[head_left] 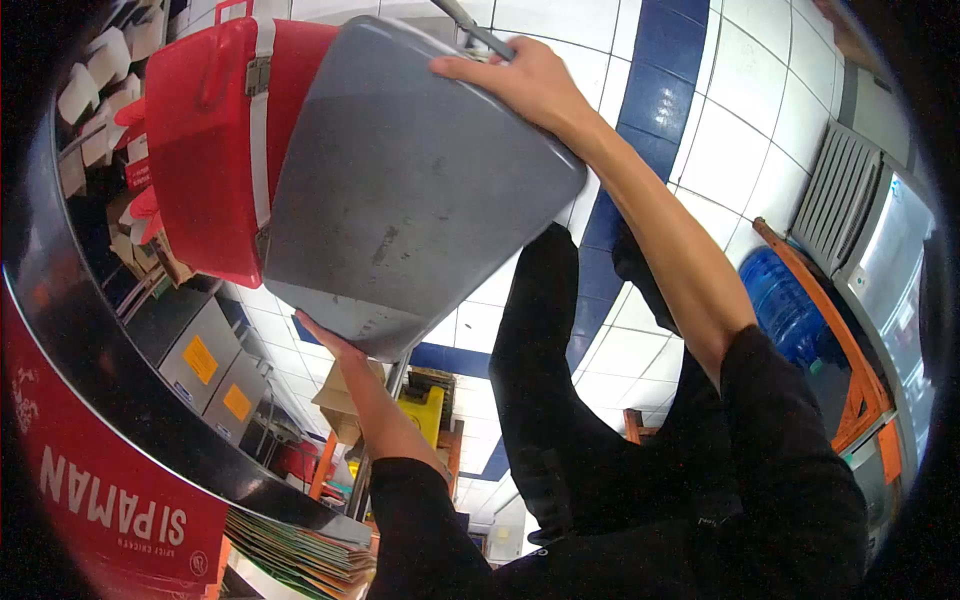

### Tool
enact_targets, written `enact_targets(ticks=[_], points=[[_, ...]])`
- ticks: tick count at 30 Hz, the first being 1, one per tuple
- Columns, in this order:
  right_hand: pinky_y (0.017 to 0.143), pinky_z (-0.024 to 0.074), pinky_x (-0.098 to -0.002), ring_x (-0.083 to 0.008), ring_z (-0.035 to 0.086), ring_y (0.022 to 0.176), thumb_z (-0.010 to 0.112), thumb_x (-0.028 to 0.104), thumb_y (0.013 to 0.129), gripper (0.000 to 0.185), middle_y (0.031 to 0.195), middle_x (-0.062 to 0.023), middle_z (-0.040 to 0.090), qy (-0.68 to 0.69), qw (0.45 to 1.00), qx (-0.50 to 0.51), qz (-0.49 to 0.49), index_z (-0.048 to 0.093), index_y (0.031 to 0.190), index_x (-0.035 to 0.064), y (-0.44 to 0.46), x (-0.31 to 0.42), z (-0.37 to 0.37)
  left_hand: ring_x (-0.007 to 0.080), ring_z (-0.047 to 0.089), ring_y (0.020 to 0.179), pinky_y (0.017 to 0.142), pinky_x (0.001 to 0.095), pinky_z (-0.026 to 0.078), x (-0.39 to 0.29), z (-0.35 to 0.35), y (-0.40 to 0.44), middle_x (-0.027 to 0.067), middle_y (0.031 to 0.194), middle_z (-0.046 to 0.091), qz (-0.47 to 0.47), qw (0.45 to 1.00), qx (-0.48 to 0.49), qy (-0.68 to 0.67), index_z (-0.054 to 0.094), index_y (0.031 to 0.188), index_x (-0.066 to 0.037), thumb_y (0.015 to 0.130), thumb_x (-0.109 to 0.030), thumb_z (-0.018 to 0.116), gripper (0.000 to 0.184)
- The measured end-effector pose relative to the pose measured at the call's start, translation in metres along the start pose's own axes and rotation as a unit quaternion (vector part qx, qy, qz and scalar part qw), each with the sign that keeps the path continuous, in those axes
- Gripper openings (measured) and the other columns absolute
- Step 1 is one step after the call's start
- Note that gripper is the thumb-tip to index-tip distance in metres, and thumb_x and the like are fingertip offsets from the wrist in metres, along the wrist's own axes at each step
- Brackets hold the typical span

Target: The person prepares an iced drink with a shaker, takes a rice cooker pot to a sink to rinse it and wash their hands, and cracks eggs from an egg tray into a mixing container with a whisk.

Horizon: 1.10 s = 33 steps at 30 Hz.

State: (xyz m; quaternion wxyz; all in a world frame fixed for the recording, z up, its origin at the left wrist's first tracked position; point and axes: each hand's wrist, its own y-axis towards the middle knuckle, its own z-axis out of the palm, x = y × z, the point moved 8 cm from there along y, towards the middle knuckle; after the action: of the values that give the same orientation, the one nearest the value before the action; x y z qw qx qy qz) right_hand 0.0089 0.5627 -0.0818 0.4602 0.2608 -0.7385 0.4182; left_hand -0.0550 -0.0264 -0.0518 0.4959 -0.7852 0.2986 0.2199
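A large grey panel (390,190) with rounded corners and dark scuff marks is held up before me, tilted. Around its upper right edge my right hand (535,85) is closed, thumb on the broad face and other fingers mostly hidden behind the edge. My left hand (340,345) grips the lower left edge from beneath, its fingers partly hidden by the panel. Close to the right hand, a grey metal bar (480,32) shows at the panel's edge. Directly left of the panel, partly covered by it, stands a red cooler box (200,150) with a white band and latches.
A dark-edged counter (110,340) curves along the left, above a red sign (110,490). Grey cabinets (200,345) and a cardboard box (340,405) stand beyond. At right are a blue water bottle (785,300), an orange frame (835,330) and a chiller (900,240). White-and-blue tiles (740,130) form the floor.
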Motion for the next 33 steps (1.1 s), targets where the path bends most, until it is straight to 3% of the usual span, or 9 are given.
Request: enact_targets(ticks=[3,5,15,19,20,21,25,28,33], points=[[0.089,0.0645,-0.0436,-0.0406,0.082,0.094,0.079,0.052,0.099,0.050,0.104,-0.0151,0.084,-0.119,0.989,0.023,0.088,0.077,0.123,0.0078,0.018,0.018,-0.010,0.0403,0.036,0.160,0.128,0.0628,0.028,0.033,0.027,-0.002,0.0108,0.179,0.034,-0.010,0.997,0.027,-0.069,0.030,0.175,-0.020,0.099,-0.088,0.040,0.102],[0.108,0.0552,-0.0486,-0.0422,0.075,0.121,0.076,0.083,0.081,0.093,0.125,-0.0279,0.078,-0.049,0.998,0.045,-0.013,0.076,0.140,0.0111,0.041,0.044,0.011,0.0405,0.036,0.160,0.128,0.0636,0.029,0.031,0.013,-0.006,0.0106,0.178,0.034,-0.021,0.996,0.027,-0.088,0.031,0.175,-0.020,0.100,-0.087,0.039,0.101],[0.108,0.0553,-0.0465,-0.0453,0.069,0.130,0.084,0.079,0.074,0.111,0.137,-0.0358,0.070,-0.100,0.983,0.146,-0.057,0.070,0.134,-0.0129,0.159,0.137,0.147,0.0421,0.036,0.160,0.127,0.0654,0.032,0.010,0.000,0.029,0.0106,0.177,0.037,0.067,0.974,0.048,-0.210,0.037,0.172,-0.021,0.102,-0.084,0.034,0.094],[0.120,0.0464,-0.0559,-0.0501,0.044,0.154,0.079,0.057,0.094,0.094,0.166,-0.0301,0.045,-0.205,0.964,-0.042,-0.161,0.047,0.160,-0.0022,0.106,0.170,0.114,0.0479,0.045,0.150,0.113,0.0692,0.046,0.026,-0.056,0.000,0.0249,0.158,0.048,-0.110,0.905,-0.367,0.183,0.049,0.154,-0.006,0.104,-0.077,0.050,0.087],[0.124,0.0373,-0.0670,-0.0441,0.039,0.159,0.077,0.065,0.093,0.096,0.171,-0.0290,0.039,-0.121,0.965,-0.018,-0.232,0.051,0.160,0.0018,0.102,0.142,0.112,0.0497,0.048,0.143,0.108,0.0701,0.047,-0.009,-0.024,-0.043,0.0289,0.147,0.050,0.078,0.865,-0.428,0.250,0.048,0.148,-0.002,0.106,-0.069,0.057,0.080],[0.084,0.0596,-0.0490,-0.0413,0.075,0.096,0.076,0.038,0.101,0.042,0.105,-0.0185,0.077,-0.166,0.924,-0.155,-0.308,0.071,0.125,0.0033,0.009,0.155,0.065,0.0502,0.049,0.140,0.109,0.0689,0.046,-0.024,0.003,-0.076,0.0288,0.146,0.049,0.175,0.857,-0.383,0.298,0.042,0.154,-0.002,0.106,-0.059,0.063,0.078],[0.117,0.0417,-0.0650,-0.0489,0.052,0.143,0.073,0.035,0.099,0.067,0.158,-0.0305,0.051,-0.405,0.897,-0.008,-0.177,0.054,0.155,0.0046,-0.223,-0.009,-0.040,0.0524,0.053,0.138,0.117,0.0607,0.042,0.004,0.113,-0.261,0.0301,0.142,0.058,0.466,0.807,-0.018,0.362,0.051,0.151,0.005,0.102,-0.039,0.073,0.069],[0.126,0.0287,-0.0716,-0.0492,0.025,0.164,0.077,0.055,0.091,0.085,0.180,-0.0212,0.027,-0.528,0.738,0.409,0.099,0.051,0.166,0.0245,-0.438,-0.076,-0.149,0.0527,0.052,0.145,0.125,0.0579,0.039,0.126,0.124,-0.357,0.0350,0.155,0.056,0.363,0.729,0.309,0.491,0.061,0.153,-0.002,0.105,-0.035,0.069,0.059],[0.124,0.0404,-0.0639,-0.0488,0.038,0.158,0.082,0.061,0.089,0.091,0.179,-0.0168,0.031,-0.277,0.876,0.258,0.299,0.050,0.166,0.0240,-0.615,-0.039,-0.209,0.0395,0.048,0.154,0.129,0.0447,0.034,0.109,0.132,-0.458,0.0292,0.163,0.053,0.263,0.660,0.519,0.475,0.051,0.164,-0.003,0.109,-0.037,0.067,0.066]])
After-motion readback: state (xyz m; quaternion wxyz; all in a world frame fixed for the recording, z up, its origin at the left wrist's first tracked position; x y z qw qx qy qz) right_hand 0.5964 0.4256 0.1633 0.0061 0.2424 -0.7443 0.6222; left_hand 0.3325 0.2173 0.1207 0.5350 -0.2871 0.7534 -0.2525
